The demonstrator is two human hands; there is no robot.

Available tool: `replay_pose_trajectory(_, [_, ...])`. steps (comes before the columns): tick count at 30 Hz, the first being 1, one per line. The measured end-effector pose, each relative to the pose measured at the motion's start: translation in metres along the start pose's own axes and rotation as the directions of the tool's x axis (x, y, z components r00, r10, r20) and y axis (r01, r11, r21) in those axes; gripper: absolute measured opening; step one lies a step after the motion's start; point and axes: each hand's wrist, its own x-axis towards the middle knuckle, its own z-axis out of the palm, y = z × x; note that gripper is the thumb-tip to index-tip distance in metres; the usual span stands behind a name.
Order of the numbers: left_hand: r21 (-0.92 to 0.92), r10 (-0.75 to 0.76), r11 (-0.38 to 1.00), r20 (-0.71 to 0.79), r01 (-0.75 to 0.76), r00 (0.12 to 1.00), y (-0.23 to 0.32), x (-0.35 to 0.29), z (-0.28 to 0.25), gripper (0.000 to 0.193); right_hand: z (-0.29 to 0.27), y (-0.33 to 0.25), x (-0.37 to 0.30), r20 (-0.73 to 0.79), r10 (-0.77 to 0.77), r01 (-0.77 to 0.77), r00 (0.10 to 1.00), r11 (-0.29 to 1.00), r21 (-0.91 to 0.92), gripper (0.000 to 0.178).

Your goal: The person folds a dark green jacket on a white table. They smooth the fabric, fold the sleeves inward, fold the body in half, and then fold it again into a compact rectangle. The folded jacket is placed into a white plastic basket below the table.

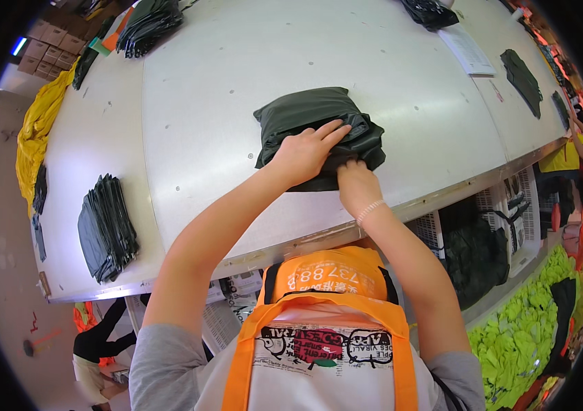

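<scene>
A folded bundle of dark green coated fabric [308, 106] lies on the pale table in front of me. Its near right part is darker and glossier, with loose folds. My left hand [305, 152] rests across the bundle, its fingers stretched out over the dark fold. At the near edge, my right hand [358, 188] has its fingers curled into the fabric. Those fingertips are partly hidden by the cloth. A beaded bracelet [371, 211] circles my right wrist.
Stacked dark flat bags [107, 229] stand at the left, with more dark bundles [151, 27] farther back. Yellow fabric [46, 127] hangs over the left edge. Papers [467, 49] and a dark folded piece [521, 82] lie at right. Below are crates [528, 212] and lime-green fabric [521, 332].
</scene>
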Motion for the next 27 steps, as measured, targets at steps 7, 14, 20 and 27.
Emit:
replay_pose_trajectory(7, [0.255, 0.085, 0.955, 0.266, -0.155, 0.96, 0.031, -0.01, 0.071, 0.051, -0.019, 0.084, -0.041, -0.027, -0.055, 0.054, 0.998, 0.997, -0.05, 0.008])
replay_pose_trajectory(14, [0.245, -0.103, 0.97, 0.404, 0.001, 0.909, 0.073, 0.011, 0.107, 0.052, -0.032, 0.098, -0.028, 0.297, -0.313, 0.314, 0.902, 0.948, 0.045, 0.016])
replay_pose_trajectory(20, [-0.055, -0.131, 0.984, 0.403, 0.167, 0.906, 0.047, 0.038, 0.088, 0.058, 0.016, 0.044, -0.055, 0.337, -0.17, 0.063, 0.926, 0.95, 0.307, 0.024])
replay_pose_trajectory(27, [-0.193, -0.161, 0.958, 0.243, 0.21, 0.957, 0.041, 0.044, 0.104, 0.055, 0.039, 0.0, -0.064, 0.109, -0.043, -0.025, 0.993, 0.83, 0.556, 0.015])
